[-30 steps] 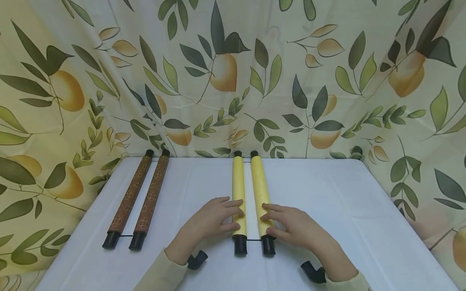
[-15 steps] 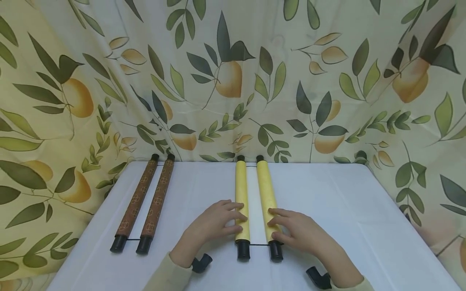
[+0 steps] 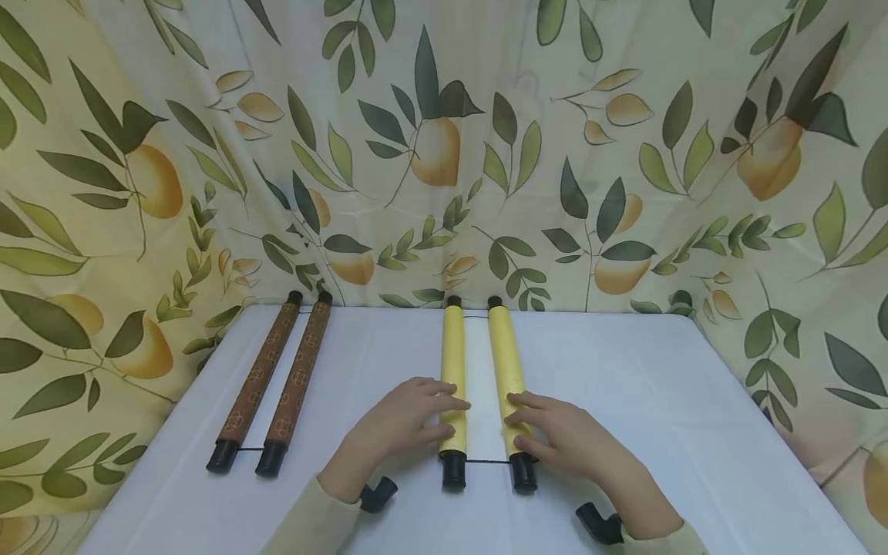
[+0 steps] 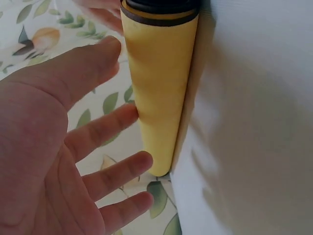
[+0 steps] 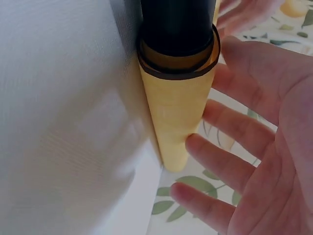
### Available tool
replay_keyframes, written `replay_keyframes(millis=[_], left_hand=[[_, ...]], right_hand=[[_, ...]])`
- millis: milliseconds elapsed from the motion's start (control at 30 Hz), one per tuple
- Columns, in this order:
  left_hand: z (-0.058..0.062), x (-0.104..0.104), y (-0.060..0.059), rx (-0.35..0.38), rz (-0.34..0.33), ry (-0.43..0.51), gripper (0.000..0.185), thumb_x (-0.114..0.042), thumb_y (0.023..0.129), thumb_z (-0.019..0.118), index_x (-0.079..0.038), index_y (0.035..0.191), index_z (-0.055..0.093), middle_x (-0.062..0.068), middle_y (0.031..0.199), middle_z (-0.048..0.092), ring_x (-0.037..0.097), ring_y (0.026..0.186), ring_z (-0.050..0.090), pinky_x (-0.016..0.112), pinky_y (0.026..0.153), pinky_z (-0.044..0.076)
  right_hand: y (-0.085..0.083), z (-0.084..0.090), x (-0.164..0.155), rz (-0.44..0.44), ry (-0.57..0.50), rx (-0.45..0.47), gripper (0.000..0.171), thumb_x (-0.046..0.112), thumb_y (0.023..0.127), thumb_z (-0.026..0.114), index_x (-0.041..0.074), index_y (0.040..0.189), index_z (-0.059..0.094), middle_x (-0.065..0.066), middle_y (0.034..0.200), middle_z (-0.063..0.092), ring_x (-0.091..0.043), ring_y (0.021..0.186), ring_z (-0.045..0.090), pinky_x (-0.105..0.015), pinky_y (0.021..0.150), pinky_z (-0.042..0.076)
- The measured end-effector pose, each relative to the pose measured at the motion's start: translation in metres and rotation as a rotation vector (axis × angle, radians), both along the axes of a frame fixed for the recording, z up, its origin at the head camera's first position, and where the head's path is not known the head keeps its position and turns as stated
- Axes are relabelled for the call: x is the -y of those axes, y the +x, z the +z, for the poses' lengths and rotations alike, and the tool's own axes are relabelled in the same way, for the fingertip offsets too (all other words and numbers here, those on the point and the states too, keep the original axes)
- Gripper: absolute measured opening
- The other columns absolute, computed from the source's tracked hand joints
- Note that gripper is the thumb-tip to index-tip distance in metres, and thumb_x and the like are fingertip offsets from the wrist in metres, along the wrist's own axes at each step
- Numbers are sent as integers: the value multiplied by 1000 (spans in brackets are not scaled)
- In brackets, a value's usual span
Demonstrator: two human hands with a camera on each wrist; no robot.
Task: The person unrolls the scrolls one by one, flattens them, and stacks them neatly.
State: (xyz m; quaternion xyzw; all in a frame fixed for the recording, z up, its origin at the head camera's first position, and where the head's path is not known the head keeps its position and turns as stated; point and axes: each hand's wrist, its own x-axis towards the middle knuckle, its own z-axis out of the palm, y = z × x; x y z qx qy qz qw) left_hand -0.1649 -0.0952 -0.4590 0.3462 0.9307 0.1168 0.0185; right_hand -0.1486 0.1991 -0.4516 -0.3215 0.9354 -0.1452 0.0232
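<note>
A yellow hanging scroll lies partly unrolled on the white table, its left roll [image 3: 453, 347] and right roll [image 3: 508, 358] joined by a strip of pale paper [image 3: 479, 385]. Black knobs cap both ends. My left hand [image 3: 409, 416] rests its spread fingertips on the left roll near its lower end. On the right roll lie the fingertips of my right hand [image 3: 572, 432], the thumb close to the lower knob. Both wrist views show loosely extended fingers along the outer side of each yellow roll [image 4: 159, 83], not wrapped around it.
A brown patterned scroll [image 3: 300, 378], its two rolls slightly apart, lies on the left of the white tabletop [image 3: 624, 370]. Behind the table hangs a curtain [image 3: 486, 154] with fruit and leaf print. Black wrist mounts [image 3: 598, 524] sit under both wrists.
The two yellow rolls have moved apart and more pale paper shows between them. My hands have spread slightly with them. The head view has shifted a little.
</note>
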Motion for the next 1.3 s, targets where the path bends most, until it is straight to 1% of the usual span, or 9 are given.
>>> replay_keyframes(millis=[233,333,400,567,667,867,1067,1200,1300], left_hand=[[-13,8,17,23,56,-27,48,-48,97,59,-44,144,50,1,146,52,28,131,51,45,109,42],[-16,10,26,35,93,-27,43,-49,96,61,-43,138,57,2,146,53,30,132,50,46,110,41],[-12,12,29,32,113,-31,39,-48,95,63,-40,133,63,3,146,54,31,134,49,47,111,39],[16,18,19,9,122,-32,32,-38,94,67,-27,124,71,6,147,53,36,139,43,50,116,32],[24,18,14,-21,97,-25,30,-34,94,68,-20,120,71,4,144,56,35,138,44,48,117,31],[19,10,10,-70,37,1,35,-36,94,68,-24,127,68,2,135,62,24,131,51,42,113,37],[10,6,4,-47,12,-13,26,-38,92,70,-25,115,74,2,141,58,25,133,50,41,113,39],[5,10,-4,-53,-58,-47,27,-41,97,63,-24,116,73,-1,147,54,27,140,45,44,114,37],[3,14,-7,-35,-77,-54,29,-42,99,59,-23,117,72,-4,143,58,27,140,45,45,113,38]], right_hand=[[5,-6,2,-37,-4,79,35,36,93,68,24,127,69,-4,141,58,-30,126,58,-53,99,49],[8,-9,2,-39,-4,99,35,38,93,68,26,126,69,-1,140,58,-27,125,58,-51,98,51],[8,-8,3,-38,-16,102,32,38,93,68,26,123,71,0,140,58,-26,124,59,-50,97,51],[0,3,7,-42,-65,102,28,36,93,68,25,118,73,-3,144,54,-28,125,58,-51,98,51],[-3,6,7,-26,-73,110,28,37,93,68,24,117,73,-4,149,50,-29,129,56,-51,100,49],[-5,9,3,-23,-24,81,27,36,93,68,23,118,72,-2,147,53,-28,132,53,-52,104,46],[-6,2,-1,-9,2,51,28,35,94,68,27,120,73,-5,140,56,-31,124,56,-52,98,49],[-8,-6,-2,-1,-23,25,20,35,93,70,27,110,75,-4,146,52,-32,134,48,-52,105,45],[-11,-8,-1,48,-64,19,18,35,93,70,27,108,74,-5,147,53,-33,139,45,-52,108,42]])
